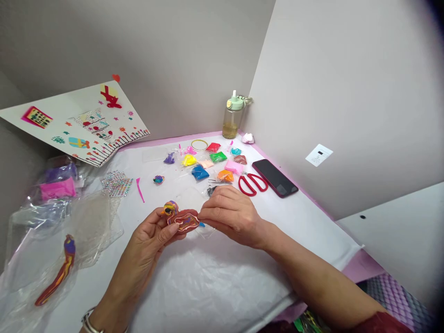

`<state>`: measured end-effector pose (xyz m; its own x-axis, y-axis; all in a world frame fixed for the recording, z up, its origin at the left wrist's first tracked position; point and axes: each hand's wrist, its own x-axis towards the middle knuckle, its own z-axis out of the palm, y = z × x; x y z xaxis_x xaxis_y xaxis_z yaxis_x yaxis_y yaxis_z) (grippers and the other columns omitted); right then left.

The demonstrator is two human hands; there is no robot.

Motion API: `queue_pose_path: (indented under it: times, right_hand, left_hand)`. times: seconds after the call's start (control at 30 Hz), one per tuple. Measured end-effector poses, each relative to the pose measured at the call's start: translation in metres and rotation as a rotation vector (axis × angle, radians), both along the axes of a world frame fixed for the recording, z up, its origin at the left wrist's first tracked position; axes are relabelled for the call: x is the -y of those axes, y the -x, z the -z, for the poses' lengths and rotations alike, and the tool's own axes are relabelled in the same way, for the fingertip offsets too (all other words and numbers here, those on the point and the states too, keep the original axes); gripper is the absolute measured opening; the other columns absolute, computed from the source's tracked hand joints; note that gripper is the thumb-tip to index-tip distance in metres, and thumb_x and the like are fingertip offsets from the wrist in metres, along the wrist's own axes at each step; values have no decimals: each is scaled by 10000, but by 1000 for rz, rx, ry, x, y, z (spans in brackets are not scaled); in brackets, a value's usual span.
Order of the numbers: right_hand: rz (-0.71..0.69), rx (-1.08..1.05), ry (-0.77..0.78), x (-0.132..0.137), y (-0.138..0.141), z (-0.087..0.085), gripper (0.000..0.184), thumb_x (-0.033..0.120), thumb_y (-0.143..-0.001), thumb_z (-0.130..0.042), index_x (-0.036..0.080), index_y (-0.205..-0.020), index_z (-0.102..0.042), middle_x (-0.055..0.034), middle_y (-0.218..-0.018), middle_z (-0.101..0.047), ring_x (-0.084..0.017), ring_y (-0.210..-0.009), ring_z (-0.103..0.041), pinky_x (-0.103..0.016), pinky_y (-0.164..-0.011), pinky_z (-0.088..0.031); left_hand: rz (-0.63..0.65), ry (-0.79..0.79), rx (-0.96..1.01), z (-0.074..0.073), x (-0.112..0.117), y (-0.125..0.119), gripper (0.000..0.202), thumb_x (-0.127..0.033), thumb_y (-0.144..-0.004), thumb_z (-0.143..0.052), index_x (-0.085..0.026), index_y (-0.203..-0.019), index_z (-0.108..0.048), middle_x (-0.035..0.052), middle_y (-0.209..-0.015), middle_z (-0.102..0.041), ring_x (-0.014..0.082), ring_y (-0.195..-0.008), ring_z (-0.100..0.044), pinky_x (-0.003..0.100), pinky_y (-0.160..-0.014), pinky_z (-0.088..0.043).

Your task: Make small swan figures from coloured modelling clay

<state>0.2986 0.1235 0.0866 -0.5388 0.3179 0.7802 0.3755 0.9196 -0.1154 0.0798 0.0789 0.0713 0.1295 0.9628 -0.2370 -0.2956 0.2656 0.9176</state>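
Observation:
A bird-like figure of marbled modelling clay (187,221), mostly brown-red with white, purple and yellow streaks, is held above the white table cover. It has a rounded, striped head with a black spot. My left hand (152,233) grips it from the left, thumb across the front of its body. At the figure's right end, my right hand (231,212) has its fingers pinched together against the clay edge. A small blue tip (202,225) shows just under those fingertips; what it belongs to is hidden. Another long marbled clay piece (58,273) lies on clear plastic at the left.
Several bagged clay colours (218,157) lie beyond my hands. Red-handled scissors (252,184) and a phone (275,177) are to the right. A bottle (233,115) stands in the corner. Rhinestones (117,183), a pink tool (140,190) and a decorated board (79,125) are left.

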Motion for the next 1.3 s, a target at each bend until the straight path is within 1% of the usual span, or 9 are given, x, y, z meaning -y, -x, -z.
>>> queue_pose_path:
  times: [0.17, 0.37, 0.53, 0.73, 0.87, 0.97, 1.07, 1.2, 1.3]
  right_hand:
    - [20, 46, -1, 1, 0, -1, 89, 179, -968, -589, 182, -919, -665, -27, -835, -735, -153, -777, -609, -325, -768, -485]
    - [16, -30, 64, 0, 0, -4, 80, 194, -961, -608, 166, -983, -679, -56, -875, -723, -165, -809, -624, -329, -764, -489]
    - [25, -8, 84, -1, 0, -1, 100, 231, -974, -597, 182, -944, -679, -46, -855, -717, -159, -791, -613, -326, -759, -477]
    - [17, -9, 74, 0, 0, -1, 89, 179, -961, -601, 173, -917, -678, -46, -831, -720, -163, -766, -608, -329, -742, -478]
    - [35, -86, 269, 2, -2, -4, 111, 169, -968, -585, 177, -990, -693, -66, -935, -734, -176, -872, -640, -346, -798, -502]
    - [31, -176, 591, 4, -4, -10, 98, 207, -953, -625, 187, -1000, -709, -48, -950, -726, -163, -904, -653, -322, -827, -527]
    - [-34, -212, 852, 6, -5, -15, 117, 234, -905, -697, 191, -1012, -719, -25, -934, -715, -140, -867, -661, -292, -816, -540]
    - [-103, -183, 900, 7, -5, -15, 240, 224, -839, -769, 198, -1071, -717, -18, -926, -690, -139, -873, -644, -298, -840, -531]
    - [-115, -169, 884, 7, -4, -12, 243, 220, -839, -769, 192, -1074, -717, -13, -910, -672, -133, -862, -630, -292, -832, -522]
  left_hand:
    - [-18, 10, -17, -2, 1, -3, 338, -325, -782, -806, -223, -1067, -656, 67, -1170, -734, 224, -1044, -710, 259, -831, -577]
    - [-5, -27, -21, -5, 1, 1, 299, -317, -797, -792, -230, -1040, -642, 68, -1155, -739, 232, -1070, -697, 276, -871, -565]
    - [33, -30, -13, -3, 1, 1, 282, -295, -824, -772, -245, -1058, -622, 46, -1133, -751, 203, -1037, -714, 256, -863, -570]
    - [42, -50, 1, -4, 1, 0, 262, -287, -827, -769, -234, -1040, -625, 56, -1098, -765, 212, -1006, -730, 297, -886, -571]
    - [35, -74, -23, -8, 2, 0, 216, -303, -825, -767, -235, -987, -641, 72, -1113, -764, 257, -1126, -687, 340, -937, -545]
    - [3, -88, -15, -12, 3, -3, 185, -299, -808, -779, -231, -931, -658, 69, -1101, -769, 281, -1152, -673, 408, -1026, -497]
    - [-42, -109, -44, -13, 4, -6, 167, -295, -798, -782, -232, -903, -667, 48, -1055, -772, 281, -1126, -683, 417, -1034, -487]
    - [-14, -113, -82, -9, 2, -5, 188, -313, -798, -785, -240, -939, -685, 38, -1051, -759, 268, -1113, -682, 395, -1016, -493]
    - [-18, -115, -79, -9, 3, -5, 164, -308, -791, -792, -240, -904, -694, 26, -1023, -756, 239, -1073, -693, 362, -991, -513]
